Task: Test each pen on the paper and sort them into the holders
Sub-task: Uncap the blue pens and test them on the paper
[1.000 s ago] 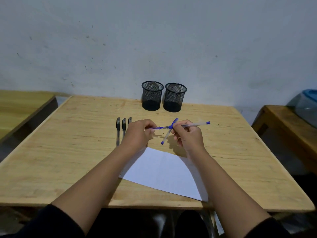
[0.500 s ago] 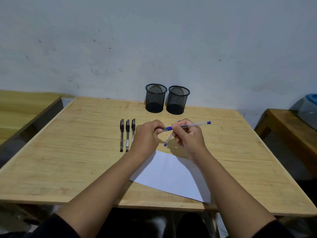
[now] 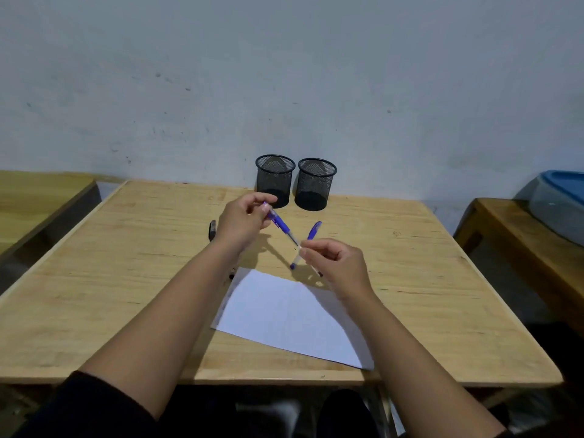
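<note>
My left hand (image 3: 243, 224) pinches the blue end of a blue pen (image 3: 282, 227) above the table. My right hand (image 3: 336, 263) pinches the same pen's clear barrel lower down; its far end pokes out under that hand. The pen slants from upper left to lower right. I cannot tell whether its cap is separated. A second blue pen (image 3: 311, 237) lies on the table between my hands. One black pen (image 3: 212, 230) shows left of my left hand; my arm hides the others. Two black mesh holders (image 3: 275, 178) (image 3: 316, 183) stand side by side at the far edge. White paper (image 3: 294, 314) lies below my hands.
The wooden table (image 3: 110, 279) ends at the wall behind the holders. A wooden bench (image 3: 38, 197) stands at the left. Another bench (image 3: 518, 245) at the right carries a clear tub with a blue lid (image 3: 559, 203).
The held pen swung from nearly level to a steep slant. My left hand rose toward the holders and my right hand dropped toward the paper. The camera view shifted slightly.
</note>
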Motion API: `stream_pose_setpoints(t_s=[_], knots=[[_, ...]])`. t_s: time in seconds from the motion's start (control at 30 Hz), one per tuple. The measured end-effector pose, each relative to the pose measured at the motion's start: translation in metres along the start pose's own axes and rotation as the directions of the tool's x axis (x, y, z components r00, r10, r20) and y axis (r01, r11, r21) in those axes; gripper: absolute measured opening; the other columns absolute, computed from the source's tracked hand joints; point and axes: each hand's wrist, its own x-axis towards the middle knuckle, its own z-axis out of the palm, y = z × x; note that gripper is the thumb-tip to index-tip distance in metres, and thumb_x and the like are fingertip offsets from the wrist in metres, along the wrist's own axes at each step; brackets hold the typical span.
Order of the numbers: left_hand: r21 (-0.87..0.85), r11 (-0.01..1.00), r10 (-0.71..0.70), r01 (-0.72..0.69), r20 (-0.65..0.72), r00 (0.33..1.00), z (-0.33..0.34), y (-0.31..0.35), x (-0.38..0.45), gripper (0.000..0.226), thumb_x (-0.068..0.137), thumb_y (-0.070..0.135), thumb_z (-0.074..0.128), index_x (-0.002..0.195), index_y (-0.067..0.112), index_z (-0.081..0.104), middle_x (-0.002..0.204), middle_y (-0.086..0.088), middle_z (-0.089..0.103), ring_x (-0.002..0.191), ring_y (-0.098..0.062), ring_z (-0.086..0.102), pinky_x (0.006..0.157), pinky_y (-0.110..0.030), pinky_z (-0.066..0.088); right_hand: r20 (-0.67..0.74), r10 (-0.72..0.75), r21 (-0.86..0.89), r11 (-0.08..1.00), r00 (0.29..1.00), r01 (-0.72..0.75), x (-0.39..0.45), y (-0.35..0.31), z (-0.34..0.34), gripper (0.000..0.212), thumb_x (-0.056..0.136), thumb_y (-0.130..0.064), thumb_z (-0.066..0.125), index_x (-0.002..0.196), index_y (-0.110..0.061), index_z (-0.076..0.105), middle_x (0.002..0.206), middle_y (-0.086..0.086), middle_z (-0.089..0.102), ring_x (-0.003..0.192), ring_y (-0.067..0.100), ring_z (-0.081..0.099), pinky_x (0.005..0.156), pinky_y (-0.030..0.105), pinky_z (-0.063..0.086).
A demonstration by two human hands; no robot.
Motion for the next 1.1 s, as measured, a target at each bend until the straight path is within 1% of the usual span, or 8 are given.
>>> stream_pose_setpoints(t_s=[0.1, 0.2, 0.33, 0.5, 0.6, 0.73, 0.9, 1.1], knots=[[-0.008, 1.000, -0.006, 0.007, 0.042, 0.999, 0.018, -0.004, -0.001, 0.022, 0.092, 0.013, 0.050, 0.103, 0.024, 0.066, 0.075, 0.004, 0.062, 0.057, 0.004, 0.058, 0.077, -0.020, 0.051, -0.013, -0.001, -0.035, 0.999, 1.000, 0.001, -0.002, 0.007, 0.006, 0.025, 0.078, -0.010, 0.073, 0.102, -0.013, 0.072, 0.064, -0.004, 0.060, 0.054, 0.000, 0.053, 0.057, 0.011, 0.044], [0.016, 0.998, -0.055, 0.054, 0.030, 0.998, 0.033, -0.012, -0.002, 0.028, 0.092, 0.015, 0.048, 0.117, 0.021, 0.059, 0.084, 0.001, 0.066, 0.072, -0.007, 0.060, 0.080, -0.025, 0.049, -0.135, -0.040, -0.187, 0.982, 0.990, 0.014, 0.001, 0.010, 0.003, 0.023, 0.080, -0.016, 0.071, 0.103, -0.015, 0.073, 0.073, -0.005, 0.067, 0.064, 0.001, 0.059, 0.059, 0.009, 0.045], [0.436, 0.900, -0.052, 0.016, 0.070, 0.996, 0.041, -0.031, -0.005, 0.033, 0.092, 0.023, 0.050, 0.124, 0.018, 0.055, 0.120, -0.004, 0.062, 0.101, -0.013, 0.056, 0.086, -0.021, 0.039, -0.307, -0.070, -0.345, 0.938, 0.949, -0.042, 0.009, 0.016, -0.012, 0.016, 0.083, -0.013, 0.065, 0.097, -0.012, 0.073, 0.071, -0.007, 0.063, 0.070, 0.009, 0.057, 0.059, 0.006, 0.040], [0.695, 0.717, -0.029, -0.058, 0.112, 0.993, 0.047, -0.055, 0.001, 0.037, 0.089, 0.024, 0.057, 0.124, 0.015, 0.056, 0.128, -0.005, 0.057, 0.117, -0.022, 0.050, 0.090, -0.028, 0.040, -0.365, -0.074, -0.504, 0.854, 0.928, -0.131, 0.022, 0.029, -0.022, 0.017, 0.084, -0.005, 0.055, 0.087, -0.004, 0.071, 0.080, 0.011, 0.069, 0.067, 0.013, 0.053, 0.054, 0.007, 0.038], [0.703, 0.707, 0.009, -0.075, 0.098, 0.995, 0.048, -0.062, 0.002, 0.035, 0.089, 0.027, 0.056, 0.122, 0.015, 0.058, 0.127, -0.005, 0.058, 0.117, -0.022, 0.050, 0.092, -0.031, 0.042, -0.348, -0.061, -0.575, 0.802, 0.935, -0.162, 0.030, 0.036, -0.022, 0.018, 0.084, -0.006, 0.054, 0.087, -0.002, 0.071, 0.081, 0.012, 0.069, 0.069, 0.018, 0.054, 0.061, 0.024, 0.042], [0.700, 0.692, 0.124, -0.174, 0.122, 0.985, 0.046, -0.073, -0.005, 0.035, 0.092, 0.027, 0.048, 0.124, 0.014, 0.055, 0.130, -0.003, 0.056, 0.124, -0.021, 0.041, 0.102, -0.031, 0.035, -0.336, -0.079, -0.639, 0.751, 0.939, -0.165, 0.035, 0.041, -0.020, 0.020, 0.084, -0.009, 0.055, 0.097, -0.004, 0.070, 0.090, 0.009, 0.068, 0.074, 0.016, 0.054, 0.063, 0.023, 0.038], [0.697, 0.689, 0.161, -0.199, 0.121, 0.980, 0.045, -0.077, -0.006, 0.035, 0.093, 0.026, 0.047, 0.125, 0.014, 0.054, 0.131, -0.003, 0.055, 0.125, -0.020, 0.040, 0.105, -0.030, 0.032, -0.328, -0.048, -0.671, 0.715, 0.943, -0.197, 0.041, 0.037, -0.021, 0.025, 0.086, -0.015, 0.056, 0.105, -0.002, 0.066, 0.103, 0.013, 0.064, 0.080, 0.018, 0.052, 0.068, 0.026, 0.041], [0.695, 0.696, 0.162, -0.180, 0.092, 0.982, 0.045, -0.079, -0.005, 0.035, 0.092, 0.027, 0.047, 0.125, 0.016, 0.055, 0.132, -0.002, 0.055, 0.126, -0.018, 0.040, 0.105, -0.030, 0.033, -0.219, -0.135, -0.713, 0.698, 0.966, -0.064, 0.046, 0.031, -0.003, 0.031, 0.089, -0.018, 0.053, 0.115, -0.005, 0.063, 0.112, 0.010, 0.060, 0.093, 0.018, 0.055, 0.075, 0.020, 0.036]])
